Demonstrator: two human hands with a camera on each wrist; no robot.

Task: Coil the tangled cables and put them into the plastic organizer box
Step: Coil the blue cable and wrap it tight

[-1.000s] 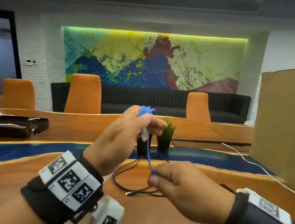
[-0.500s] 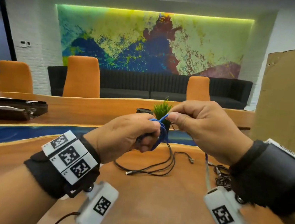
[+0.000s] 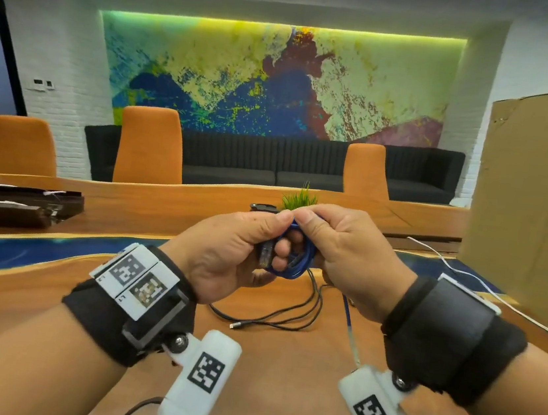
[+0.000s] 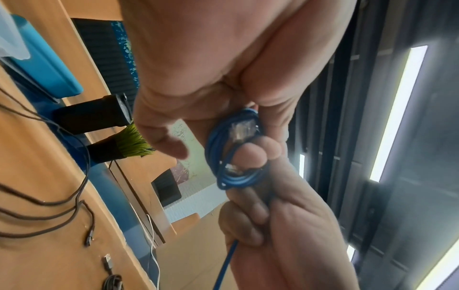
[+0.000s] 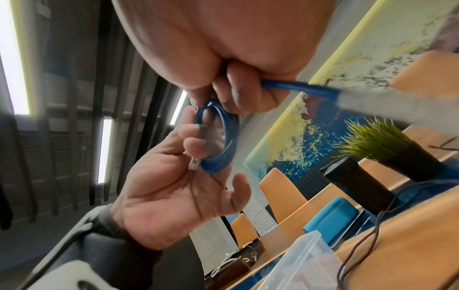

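Note:
A blue network cable (image 3: 297, 266) is wound into a small coil (image 4: 232, 157) round the fingers of my left hand (image 3: 262, 232), its clear plug (image 3: 265, 254) lying against the palm side. My right hand (image 3: 313, 226) meets the left above the wooden table (image 3: 277, 397) and pinches the cable at the top of the coil (image 5: 218, 137). The loose blue tail (image 3: 348, 318) hangs from under the right hand toward the table. A clear plastic organizer box (image 5: 310, 263) shows only in the right wrist view, low on the table.
Loose black cables (image 3: 287, 316) lie on the table under my hands. Behind them stand a small green plant (image 3: 299, 199) and a black cylinder (image 5: 357, 188). A cardboard panel (image 3: 535, 205) stands at the right with a white cable (image 3: 484, 285) beside it. A dark tray (image 3: 17, 207) is far left.
My right hand rose from low on the blue cable up to the left hand, laying another turn on the coil. Both hands now touch at the coil.

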